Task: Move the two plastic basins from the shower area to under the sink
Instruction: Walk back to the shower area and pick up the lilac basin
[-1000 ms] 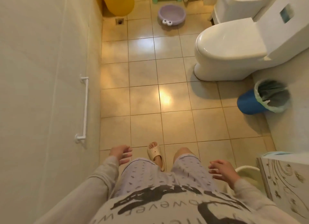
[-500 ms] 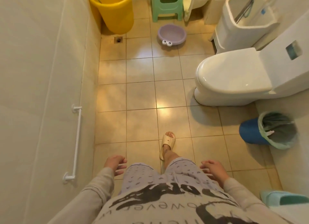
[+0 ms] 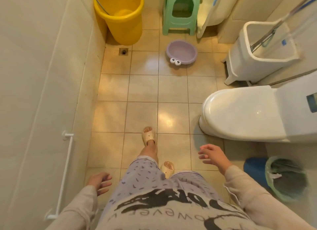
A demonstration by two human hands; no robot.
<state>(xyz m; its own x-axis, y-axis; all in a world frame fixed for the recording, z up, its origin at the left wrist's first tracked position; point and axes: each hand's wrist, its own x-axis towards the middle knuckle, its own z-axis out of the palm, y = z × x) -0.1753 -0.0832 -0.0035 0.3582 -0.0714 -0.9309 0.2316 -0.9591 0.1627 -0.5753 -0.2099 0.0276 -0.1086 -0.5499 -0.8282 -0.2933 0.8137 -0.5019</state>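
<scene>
Round lilac plastic basin [image 3: 181, 52] lay upper centre, well ahead | right hand [image 3: 212, 156] nearer | left hand [image 3: 100, 182] lower left | both hands spread, empty

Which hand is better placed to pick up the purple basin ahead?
Right, probably. The right hand is open, empty and stretched forward, on the same side as the purple basin. The left hand, also empty, hangs lower near the wall.

Warm overhead light glares off the floor tiles [image 3: 164, 119]; wide-angle edges bend, slightly soft.
</scene>
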